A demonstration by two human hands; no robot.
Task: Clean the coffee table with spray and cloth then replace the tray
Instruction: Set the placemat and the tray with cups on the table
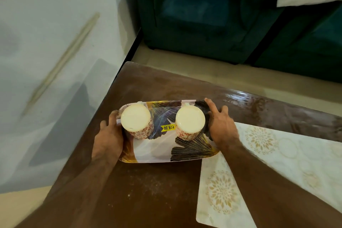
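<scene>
Squarely, both hands, left (109, 135) and right (221, 126), on tray (157, 152) ends.

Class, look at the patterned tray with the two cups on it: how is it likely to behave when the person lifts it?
The tray looks thin and rigid, so it should lift flat. The two cups stand loose and tall on its glossy surface, so any tilt may slide or tip them. With the left hand and right hand at opposite ends, it should stay level.

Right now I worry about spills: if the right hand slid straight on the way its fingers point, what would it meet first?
Probably nothing: the right hand points past the tray end over bare coffee table.
</scene>
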